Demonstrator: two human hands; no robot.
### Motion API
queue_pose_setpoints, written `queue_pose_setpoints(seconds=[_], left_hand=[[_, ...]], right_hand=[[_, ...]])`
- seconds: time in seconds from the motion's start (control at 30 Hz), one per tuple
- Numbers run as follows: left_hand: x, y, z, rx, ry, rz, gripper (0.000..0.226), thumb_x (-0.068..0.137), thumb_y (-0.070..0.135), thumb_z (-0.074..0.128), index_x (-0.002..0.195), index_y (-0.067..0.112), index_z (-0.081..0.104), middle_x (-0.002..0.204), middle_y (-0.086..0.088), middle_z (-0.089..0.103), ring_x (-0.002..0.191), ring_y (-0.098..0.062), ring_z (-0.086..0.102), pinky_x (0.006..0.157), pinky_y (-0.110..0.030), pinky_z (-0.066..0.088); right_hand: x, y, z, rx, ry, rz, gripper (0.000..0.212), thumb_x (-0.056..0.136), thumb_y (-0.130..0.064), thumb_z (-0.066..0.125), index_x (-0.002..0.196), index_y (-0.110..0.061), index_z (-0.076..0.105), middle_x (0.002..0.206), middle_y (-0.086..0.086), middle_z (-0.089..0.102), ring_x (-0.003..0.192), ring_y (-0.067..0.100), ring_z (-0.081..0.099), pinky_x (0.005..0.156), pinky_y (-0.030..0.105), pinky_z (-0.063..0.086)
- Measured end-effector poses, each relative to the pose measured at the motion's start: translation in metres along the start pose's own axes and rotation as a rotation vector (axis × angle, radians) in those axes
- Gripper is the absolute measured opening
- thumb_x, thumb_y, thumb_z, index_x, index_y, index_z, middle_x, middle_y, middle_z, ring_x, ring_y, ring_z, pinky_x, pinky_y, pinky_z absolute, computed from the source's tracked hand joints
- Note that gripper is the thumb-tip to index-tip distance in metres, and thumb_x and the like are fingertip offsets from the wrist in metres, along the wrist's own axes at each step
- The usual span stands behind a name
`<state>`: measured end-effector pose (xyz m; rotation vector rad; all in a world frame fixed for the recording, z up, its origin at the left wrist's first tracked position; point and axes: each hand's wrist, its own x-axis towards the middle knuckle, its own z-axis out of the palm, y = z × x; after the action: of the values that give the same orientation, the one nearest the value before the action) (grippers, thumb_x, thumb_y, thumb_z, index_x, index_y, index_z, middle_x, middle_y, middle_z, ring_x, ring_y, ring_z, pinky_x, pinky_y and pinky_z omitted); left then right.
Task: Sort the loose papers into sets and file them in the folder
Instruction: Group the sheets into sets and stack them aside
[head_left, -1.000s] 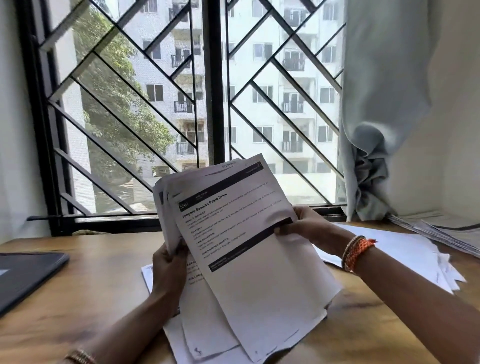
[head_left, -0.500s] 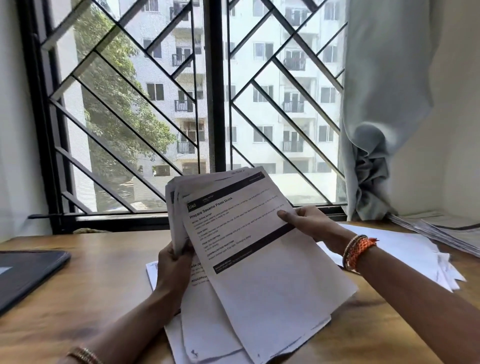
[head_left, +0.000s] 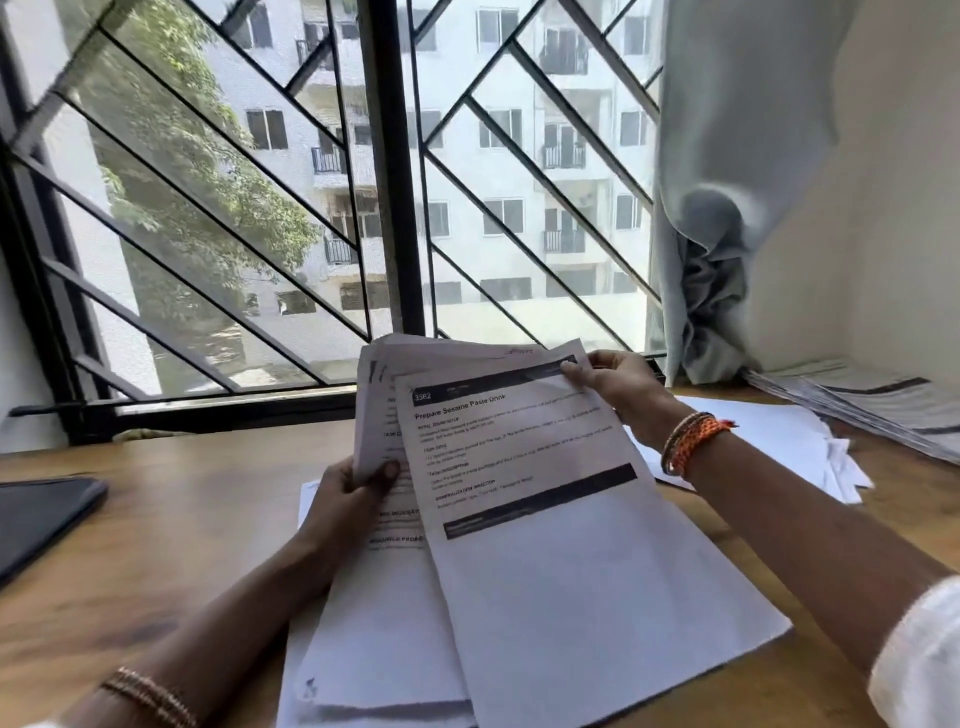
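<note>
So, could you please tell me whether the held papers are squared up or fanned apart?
Fanned apart. The front sheet, pinched by the right hand, sits offset from the sheets behind in the left hand.

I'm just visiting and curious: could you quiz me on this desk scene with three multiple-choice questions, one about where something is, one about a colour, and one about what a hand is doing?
1. Where does the dark folder lie?
A. at the table's left edge
B. on the windowsill
C. under the curtain

2. What colour is the thread band on the right wrist?
A. blue
B. orange
C. green

3. What is the right hand doing?
A. resting flat on the table
B. pointing at the window
C. pinching the top corner of the front sheet

Answers:
1. A, it sits on the wooden table, far left.
2. B, orange strands show beside darker ones.
3. C, its fingers close on that corner, while the left hand grips the sheaf behind.
</note>
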<state>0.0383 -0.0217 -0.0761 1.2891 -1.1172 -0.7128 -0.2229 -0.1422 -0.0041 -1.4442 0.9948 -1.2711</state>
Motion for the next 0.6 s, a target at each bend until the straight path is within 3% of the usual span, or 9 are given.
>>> queue_pose_setpoints(seconds=[0.1,0.17,0.27,0.37,0.47,0.6], left_hand=[[0.002,-0.002,0.000,-0.030,-0.010,-0.013,0.010,0.093,0.010,0.056,0.093,0.004,0.064,0.070,-0.004,0.073,0.060,-0.020,0.070,0.054,-0.032,0.058],[0.003,-0.003,0.000,-0.050,-0.020,-0.016,0.010,0.093,0.010,0.056,0.093,0.004,0.064,0.070,-0.004,0.073,0.061,-0.019,0.070,0.052,-0.030,0.057],[0.003,-0.003,0.000,-0.075,-0.028,-0.012,0.010,0.093,0.008,0.055,0.091,0.005,0.064,0.068,-0.002,0.073,0.058,-0.017,0.069,0.049,-0.026,0.055],[0.003,-0.003,0.000,-0.098,-0.026,-0.026,0.010,0.093,0.007,0.055,0.090,0.005,0.064,0.066,-0.002,0.073,0.057,-0.016,0.069,0.048,-0.024,0.054],[0.003,-0.004,0.000,-0.102,-0.031,-0.023,0.009,0.093,0.008,0.055,0.091,0.005,0.063,0.067,-0.002,0.073,0.058,-0.016,0.069,0.048,-0.024,0.054],[-0.001,0.001,0.000,-0.117,-0.027,-0.025,0.009,0.093,0.008,0.055,0.091,0.006,0.063,0.067,0.001,0.072,0.058,-0.014,0.069,0.049,-0.024,0.054]], right_hand=[[0.008,0.005,-0.006,0.055,0.016,0.034,0.012,0.083,-0.014,0.071,0.093,-0.009,0.066,0.092,0.009,0.067,0.083,0.021,0.063,0.083,0.034,0.054],[0.010,0.007,-0.009,0.104,0.028,0.072,0.014,0.082,-0.012,0.072,0.094,-0.009,0.066,0.090,0.008,0.067,0.087,0.022,0.063,0.090,0.038,0.052],[0.010,0.010,-0.011,0.152,0.026,0.117,0.021,0.082,-0.010,0.072,0.101,-0.006,0.065,0.089,0.008,0.068,0.084,0.022,0.064,0.087,0.038,0.054],[0.010,0.012,-0.010,0.150,0.029,0.127,0.017,0.081,-0.010,0.072,0.096,-0.007,0.065,0.089,0.008,0.068,0.087,0.024,0.064,0.091,0.041,0.053],[0.011,0.012,-0.011,0.129,0.041,0.154,0.031,0.080,-0.015,0.075,0.107,-0.005,0.064,0.100,0.013,0.068,0.091,0.027,0.066,0.088,0.043,0.055],[0.004,0.005,-0.020,-0.147,-0.171,0.241,0.035,0.075,-0.019,0.079,0.107,-0.010,0.068,0.099,0.010,0.072,0.085,0.024,0.070,0.075,0.036,0.059]])
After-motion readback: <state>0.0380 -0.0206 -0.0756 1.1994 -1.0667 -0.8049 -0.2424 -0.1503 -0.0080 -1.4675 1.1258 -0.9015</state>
